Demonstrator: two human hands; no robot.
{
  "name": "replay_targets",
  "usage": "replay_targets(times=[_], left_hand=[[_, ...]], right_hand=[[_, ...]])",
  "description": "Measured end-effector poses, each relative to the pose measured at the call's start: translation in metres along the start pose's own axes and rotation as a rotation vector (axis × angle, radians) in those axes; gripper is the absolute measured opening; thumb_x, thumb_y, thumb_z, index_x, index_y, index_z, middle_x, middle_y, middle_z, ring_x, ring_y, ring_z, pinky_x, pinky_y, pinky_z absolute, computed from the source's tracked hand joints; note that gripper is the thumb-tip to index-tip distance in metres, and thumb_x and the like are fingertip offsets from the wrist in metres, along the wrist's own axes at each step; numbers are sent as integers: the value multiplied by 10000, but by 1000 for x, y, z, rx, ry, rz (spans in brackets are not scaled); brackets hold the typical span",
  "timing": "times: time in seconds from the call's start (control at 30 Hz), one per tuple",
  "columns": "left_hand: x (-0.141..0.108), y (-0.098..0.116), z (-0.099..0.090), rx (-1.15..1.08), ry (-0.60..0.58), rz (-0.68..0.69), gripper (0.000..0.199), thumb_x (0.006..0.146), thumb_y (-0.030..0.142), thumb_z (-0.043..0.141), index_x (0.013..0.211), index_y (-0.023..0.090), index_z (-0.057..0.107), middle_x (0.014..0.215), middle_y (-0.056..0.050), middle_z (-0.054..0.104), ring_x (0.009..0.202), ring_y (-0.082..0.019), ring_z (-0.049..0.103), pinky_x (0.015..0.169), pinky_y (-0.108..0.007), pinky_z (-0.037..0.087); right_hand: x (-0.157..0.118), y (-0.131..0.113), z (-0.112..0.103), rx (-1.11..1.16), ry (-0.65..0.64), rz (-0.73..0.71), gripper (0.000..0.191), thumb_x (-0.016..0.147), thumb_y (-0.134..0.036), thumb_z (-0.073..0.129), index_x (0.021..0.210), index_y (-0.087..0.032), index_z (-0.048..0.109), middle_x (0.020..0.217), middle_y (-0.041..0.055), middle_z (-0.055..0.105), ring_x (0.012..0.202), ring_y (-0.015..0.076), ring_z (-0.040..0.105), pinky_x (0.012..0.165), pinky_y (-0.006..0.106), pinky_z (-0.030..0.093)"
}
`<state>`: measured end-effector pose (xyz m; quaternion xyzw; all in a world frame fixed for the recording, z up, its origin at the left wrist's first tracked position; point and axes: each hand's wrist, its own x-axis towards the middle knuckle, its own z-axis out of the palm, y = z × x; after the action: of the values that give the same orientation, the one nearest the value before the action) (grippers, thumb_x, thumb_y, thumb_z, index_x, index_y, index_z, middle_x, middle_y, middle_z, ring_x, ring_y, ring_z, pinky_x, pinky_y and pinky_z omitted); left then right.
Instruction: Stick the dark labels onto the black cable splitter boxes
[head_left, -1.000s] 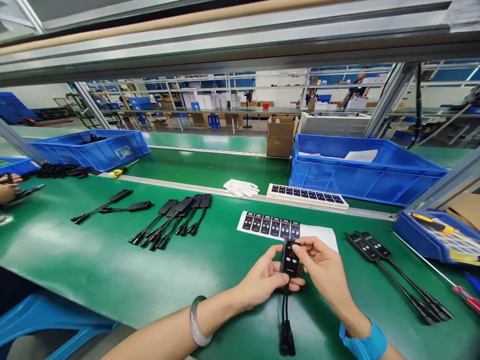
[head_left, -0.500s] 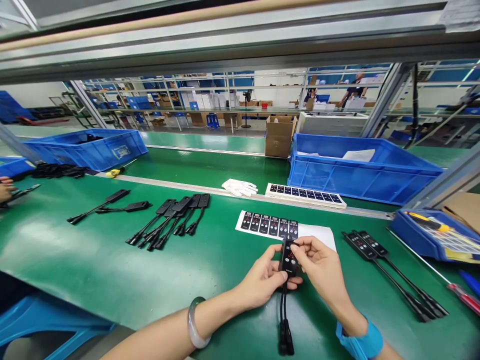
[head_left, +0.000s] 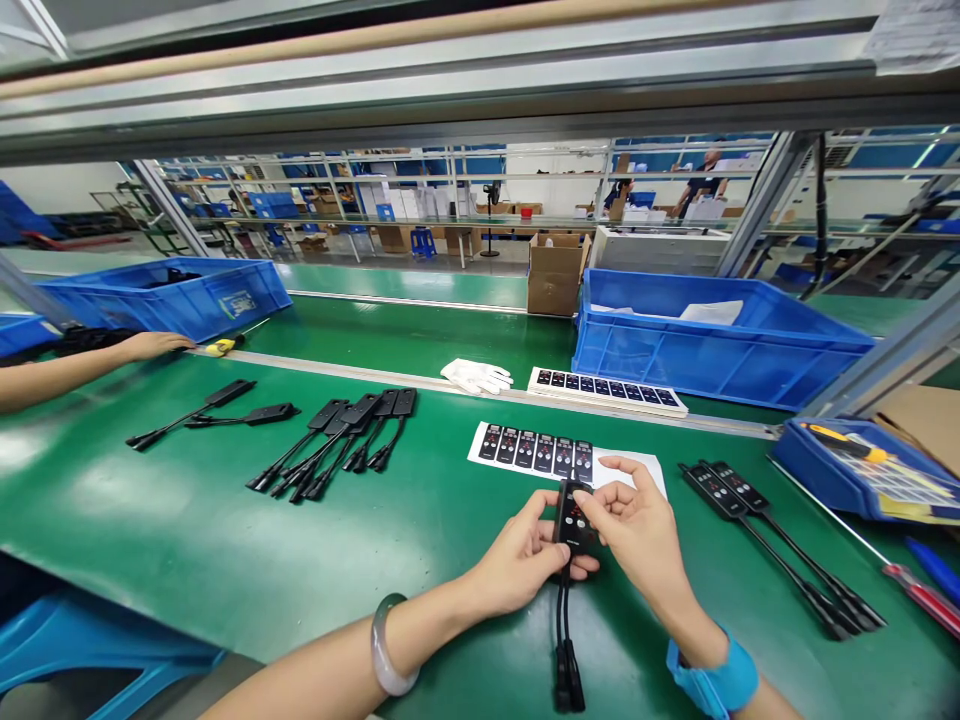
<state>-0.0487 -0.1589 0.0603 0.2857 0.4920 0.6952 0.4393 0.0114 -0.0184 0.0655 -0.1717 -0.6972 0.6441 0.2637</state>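
Note:
My left hand [head_left: 517,555] is closed around a black controller [head_left: 574,520] with a printed face, its two cables hanging toward the front edge. My right hand [head_left: 637,520] touches the controller's face with its thumb, the index finger raised and the fingers apart. Just beyond lies a white sheet [head_left: 626,468] with a row of black labels [head_left: 527,450]. Two labelled controllers [head_left: 724,490] rest on the green table at the right. Several controllers without visible labels [head_left: 360,412] lie to the left, with two more [head_left: 270,413] farther left.
A thicker label stack [head_left: 607,390] and white gloves [head_left: 476,376] lie behind. Blue bins stand at the back left [head_left: 172,295] and back right [head_left: 712,335]. A tool tray [head_left: 862,465] and screwdriver [head_left: 919,600] are at the right. Another person's arm [head_left: 82,368] reaches in from the left.
My right index finger has lifted off the controller's top, while the thumb stays on its face. At the left, another person's arm has reached in toward the yellow tool. The view has shifted slightly.

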Motion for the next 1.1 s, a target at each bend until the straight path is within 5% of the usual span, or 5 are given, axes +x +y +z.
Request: replay_targets(times=[0.3, 0.6, 0.8, 0.93, 1.1], left_hand=[[4, 2, -3, -141, 40, -99, 347, 763, 320, 593, 990, 177, 372, 898, -107, 659, 765, -235, 679, 695, -342, 533], [10, 2, -9, -209, 135, -23, 316, 840, 439, 510, 979, 170, 421, 845, -77, 647, 661, -164, 651, 548, -226, 498], [12, -2, -9, -52, 146, -32, 440, 810, 508, 559, 1057, 191, 382, 882, -56, 633, 626, -164, 657, 609, -292, 532], [12, -4, -9, 25, 130, -21, 480, 797, 528, 564, 1073, 186, 372, 830, -40, 624, 599, -153, 642, 604, -294, 525], [14, -5, -10, -123, 127, -2, 482, 827, 526, 524, 1151, 195, 389, 969, -71, 615, 801, -176, 645, 725, -324, 515]], right_hand=[[8, 14, -5, -128, -237, 54, 452, 751, -476, 628, 1090, -207, 495, 780, -6, 497, 686, 162, 530, 564, 257, 472], [-4, 14, 8, -73, -435, 63, 873, 633, -312, 745, 1377, -216, 298, 1170, 81, 545, 968, 224, 567, 816, 351, 502], [0, 19, 4, -138, -385, -81, 487, 907, -405, 435, 1355, -217, 399, 1306, 80, 502, 1183, 221, 471, 1044, 431, 330], [-1, 25, 6, -263, -380, -163, 489, 931, -368, 366, 1387, -191, 343, 1332, 91, 470, 1201, 215, 453, 1043, 417, 336], [-2, 21, 8, -541, -318, -292, 577, 905, -364, 423, 1434, -218, 245, 1309, 105, 441, 1191, 243, 440, 979, 391, 413]])
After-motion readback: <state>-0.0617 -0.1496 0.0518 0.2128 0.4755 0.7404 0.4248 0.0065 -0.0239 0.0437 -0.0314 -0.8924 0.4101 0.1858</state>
